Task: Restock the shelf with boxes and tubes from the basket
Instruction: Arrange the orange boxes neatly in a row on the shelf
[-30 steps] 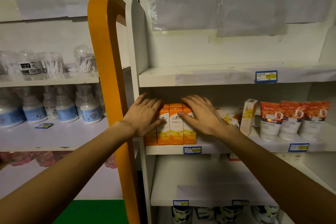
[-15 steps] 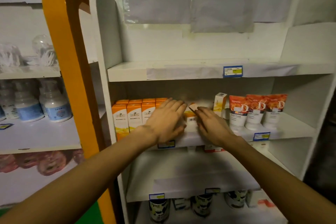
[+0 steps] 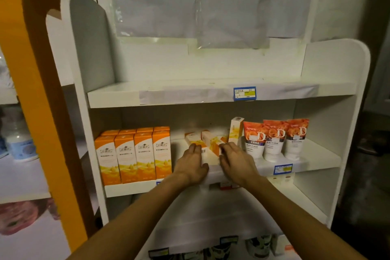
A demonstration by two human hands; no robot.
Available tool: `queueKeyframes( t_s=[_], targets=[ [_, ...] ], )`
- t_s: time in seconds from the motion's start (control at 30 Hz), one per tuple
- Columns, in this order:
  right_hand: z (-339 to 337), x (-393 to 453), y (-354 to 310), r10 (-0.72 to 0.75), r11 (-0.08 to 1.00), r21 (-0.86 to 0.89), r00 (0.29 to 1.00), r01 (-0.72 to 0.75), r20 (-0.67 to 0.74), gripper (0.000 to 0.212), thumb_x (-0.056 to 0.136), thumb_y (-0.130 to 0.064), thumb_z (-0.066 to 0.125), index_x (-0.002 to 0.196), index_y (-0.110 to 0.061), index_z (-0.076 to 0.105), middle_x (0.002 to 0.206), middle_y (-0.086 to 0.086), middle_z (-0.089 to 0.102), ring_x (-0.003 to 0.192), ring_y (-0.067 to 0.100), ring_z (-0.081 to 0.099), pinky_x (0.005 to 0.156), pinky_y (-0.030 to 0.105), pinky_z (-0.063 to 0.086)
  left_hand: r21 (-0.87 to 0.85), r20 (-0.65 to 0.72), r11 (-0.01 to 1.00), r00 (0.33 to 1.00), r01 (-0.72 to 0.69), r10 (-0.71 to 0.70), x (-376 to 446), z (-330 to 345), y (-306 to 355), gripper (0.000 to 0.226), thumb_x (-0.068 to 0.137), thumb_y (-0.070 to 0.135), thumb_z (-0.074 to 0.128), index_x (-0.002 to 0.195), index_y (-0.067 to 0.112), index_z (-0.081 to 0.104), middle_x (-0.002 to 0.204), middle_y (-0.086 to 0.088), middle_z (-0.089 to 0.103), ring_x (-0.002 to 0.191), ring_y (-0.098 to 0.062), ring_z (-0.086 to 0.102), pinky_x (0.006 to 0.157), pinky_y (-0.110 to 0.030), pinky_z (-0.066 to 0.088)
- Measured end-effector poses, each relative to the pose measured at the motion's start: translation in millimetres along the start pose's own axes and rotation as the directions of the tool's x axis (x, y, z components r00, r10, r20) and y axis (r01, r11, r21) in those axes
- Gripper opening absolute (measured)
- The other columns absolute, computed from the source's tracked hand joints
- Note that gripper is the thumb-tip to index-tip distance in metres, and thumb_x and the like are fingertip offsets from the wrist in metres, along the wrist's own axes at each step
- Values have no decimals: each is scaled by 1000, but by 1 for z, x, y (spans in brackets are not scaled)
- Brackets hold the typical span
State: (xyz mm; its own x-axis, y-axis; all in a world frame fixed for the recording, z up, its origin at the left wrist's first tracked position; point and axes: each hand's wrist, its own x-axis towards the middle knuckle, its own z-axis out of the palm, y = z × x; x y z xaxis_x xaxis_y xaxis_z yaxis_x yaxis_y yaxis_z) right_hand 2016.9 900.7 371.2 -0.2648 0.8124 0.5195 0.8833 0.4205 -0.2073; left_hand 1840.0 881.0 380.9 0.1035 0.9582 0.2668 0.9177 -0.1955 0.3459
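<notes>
Left hand point(image 3: 193, 163) and right hand point(image 3: 236, 162) are reaching side by side onto the middle shelf point(image 3: 130, 189), palms down, and are resting on a loose heap of white-and-orange boxes point(image 3: 211, 145) lying flat and askew. The left fingers are lying nearly straight over the heap's left end; the right fingers are curling over its right end, though whether they are actually gripping a box cannot be told. A barcode is showing on the box between the two hands.

Left of the hands, a strip of bare shelf is separating them from a tidy block of upright orange boxes point(image 3: 133, 154), standing two rows deep against the left side panel; their printing is too small to read. Just right of the heap, one tall box point(image 3: 236, 131) is standing upright, and beside it three tubes point(image 3: 275, 139) with rose-printed tops and a large "D" are standing cap-down. Beyond the tubes the shelf is running bare to the right panel.

Blue price tags point(image 3: 244, 93) are sitting on the shelf lips, their writing illegible. The upper shelf point(image 3: 168, 95) is offering open room along its length. Dark containers point(image 3: 257, 245) on the lowest level are being cut off by the frame. An orange upright point(image 3: 31, 91) is standing at far left, with blurred bottles point(image 3: 21, 145) behind it. The basket is not in view.
</notes>
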Motion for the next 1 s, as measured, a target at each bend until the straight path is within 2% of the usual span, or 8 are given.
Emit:
queueKeyframes(
  t_s=[0.13, 0.23, 0.37, 0.47, 0.6, 0.77, 0.87, 1.0],
  targets=[
    [7, 14, 10, 68, 997, 24, 998, -68, -9, 48, 100, -43, 46, 142, -23, 40, 138, -1, 52, 115, 19, 58, 91, 35, 53, -2, -40, 1000, 999, 28, -28, 19, 18, -6, 74, 96, 42, 52, 157, 20, 16, 163, -5, 20, 145, -26, 28, 115, -42, 33],
    [17, 25, 10, 101, 995, 17, 994, -100, -39, 52, 99, -50, 45, 142, -21, 40, 136, 0, 50, 113, 19, 57, 88, 32, 52, -11, -113, 999, 992, 50, -50, 32, 31, -9, 66, 98, 48, 43, 155, 20, 24, 163, -7, 23, 146, -27, 27, 115, -42, 33],
    [37, 31, 3, 165, 983, -56, 978, -173, -125, 51, 97, -56, 40, 132, -20, 51, 125, 3, 50, 104, 19, 56, 83, 33, 51, -65, -192, 994, 977, 83, -94, 45, 42, -13, 52, 98, 52, 40, 142, 24, 40, 158, -5, 31, 133, -26, 43, 104, -43, 46],
    [42, 33, 3, 168, 981, -64, 970, -182, -177, 49, 96, -57, 44, 125, -19, 57, 123, 4, 50, 101, 21, 58, 80, 34, 53, -90, -249, 991, 961, 102, -121, 48, 46, -17, 46, 95, 55, 43, 131, 27, 46, 147, -3, 40, 113, -22, 58, 89, -43, 56],
    [40, 34, 1, 155, 977, -118, 974, -175, -166, 46, 96, -55, 45, 126, -21, 54, 127, 5, 49, 99, 21, 60, 77, 32, 52, -141, -318, 981, 933, 130, -169, 43, 47, -18, 38, 93, 54, 52, 119, 26, 49, 126, 0, 51, 96, -17, 62, 79, -40, 59],
    [38, 31, -5, 229, 973, -7, 962, -232, -148, 45, 97, -46, 50, 133, -20, 51, 123, 3, 62, 108, 21, 61, 85, 33, 54, -203, -359, 969, 910, 143, -210, 36, 45, -13, 22, 91, 39, 62, 107, 29, 51, 103, 5, 61, 80, -10, 63, 72, -35, 60],
    [35, 28, -8, 282, 960, 39, 948, -279, -151, 45, 94, -46, 54, 129, -18, 54, 120, 4, 63, 106, 21, 60, 85, 32, 53, -248, -342, 953, 905, 174, -254, 34, 41, -10, 29, 87, 36, 67, 111, 28, 52, 103, 5, 63, 82, -11, 64, 72, -33, 61],
    [27, 31, -13, 330, 944, 28, 938, -328, -109, 49, 94, -52, 50, 125, -16, 60, 126, 5, 60, 111, 22, 57, 89, 33, 48, -250, -293, 940, 907, 232, -302, 36, 28, -2, 62, 80, 38, 72, 133, 20, 44, 119, -3, 63, 99, -24, 66, 82, -40, 59]
  ],
)
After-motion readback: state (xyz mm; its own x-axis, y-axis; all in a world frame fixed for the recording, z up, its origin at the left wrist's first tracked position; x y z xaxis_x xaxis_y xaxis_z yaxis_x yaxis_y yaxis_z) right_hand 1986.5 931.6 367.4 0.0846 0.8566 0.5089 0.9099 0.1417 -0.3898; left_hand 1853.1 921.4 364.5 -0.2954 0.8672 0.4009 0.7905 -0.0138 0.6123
